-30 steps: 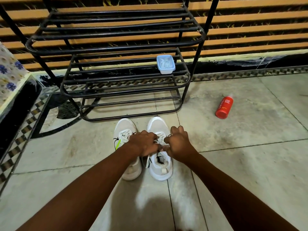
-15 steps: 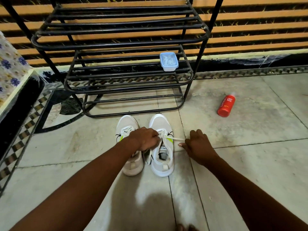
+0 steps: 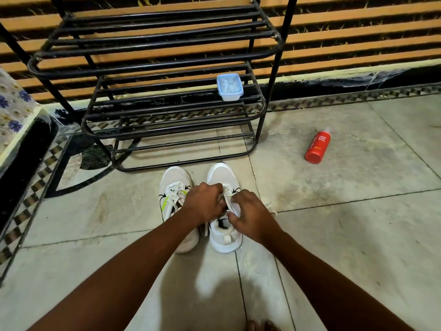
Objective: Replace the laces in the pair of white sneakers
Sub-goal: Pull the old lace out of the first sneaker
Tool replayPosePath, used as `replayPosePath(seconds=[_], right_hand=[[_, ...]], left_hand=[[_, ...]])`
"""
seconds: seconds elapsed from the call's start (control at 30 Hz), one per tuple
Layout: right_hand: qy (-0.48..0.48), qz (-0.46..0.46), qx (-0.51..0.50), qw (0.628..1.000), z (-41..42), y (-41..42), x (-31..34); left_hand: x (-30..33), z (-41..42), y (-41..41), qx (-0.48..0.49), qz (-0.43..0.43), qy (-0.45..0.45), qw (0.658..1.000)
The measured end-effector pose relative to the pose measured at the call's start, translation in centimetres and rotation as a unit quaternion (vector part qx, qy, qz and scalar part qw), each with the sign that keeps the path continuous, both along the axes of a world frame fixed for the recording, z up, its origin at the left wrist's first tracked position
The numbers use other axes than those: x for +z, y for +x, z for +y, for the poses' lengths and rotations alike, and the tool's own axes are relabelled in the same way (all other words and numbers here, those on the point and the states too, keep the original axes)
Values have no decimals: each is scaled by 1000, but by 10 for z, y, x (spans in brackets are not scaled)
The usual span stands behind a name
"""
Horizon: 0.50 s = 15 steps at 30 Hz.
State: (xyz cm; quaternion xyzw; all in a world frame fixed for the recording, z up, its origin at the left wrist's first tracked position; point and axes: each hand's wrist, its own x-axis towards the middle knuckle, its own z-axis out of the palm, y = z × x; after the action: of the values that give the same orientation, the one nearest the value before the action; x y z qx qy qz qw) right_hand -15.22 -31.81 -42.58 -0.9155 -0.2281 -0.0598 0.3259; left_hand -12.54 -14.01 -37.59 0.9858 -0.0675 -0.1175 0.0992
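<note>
Nearest: two forearms reaching forward from the bottom edge, converging over the shoes. Left hand [image 3: 204,203] curled over the lace area of the right-side sneaker [image 3: 223,209], fingers bent and seemingly gripping the lace [image 3: 229,199], probably to steady the eyelet row. Right hand [image 3: 250,215] alongside, fingers curled and pinching at the same lace near the tongue, likely to work it loose; exact hold partly hidden by the knuckles. A loose stretch of lace trailing out on the floor to the right, past the right hand. Both sneakers side by side on the tiled floor [image 3: 346,235], toes away, within easy reach; left-side sneaker [image 3: 175,201] with its laces threaded, untouched. Judged stage: early, old lace of one shoe coming out.

Further off: black metal shoe rack [image 3: 152,56] just beyond the toes, a small blue-rimmed container [image 3: 229,87] on a middle shelf, possibly with the fresh laces, contents unclear. Red bottle [image 3: 317,147] lying on the tiles, well to the right. Striped wall behind.
</note>
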Motion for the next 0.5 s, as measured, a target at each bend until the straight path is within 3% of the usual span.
replayPosePath(seconds=[0.13,0.27,0.5], right_hand=[[-36,-14,-6,999,0,-4,9],[-102,-82,-3,991,5,-11,13],[-66,-27,-52,996,13,-7,1]], left_hand=[[-7,7,-7,21,-5,-68,997],[-9,7,-14,20,-9,-53,998],[-4,7,-17,-7,-20,-55,998]])
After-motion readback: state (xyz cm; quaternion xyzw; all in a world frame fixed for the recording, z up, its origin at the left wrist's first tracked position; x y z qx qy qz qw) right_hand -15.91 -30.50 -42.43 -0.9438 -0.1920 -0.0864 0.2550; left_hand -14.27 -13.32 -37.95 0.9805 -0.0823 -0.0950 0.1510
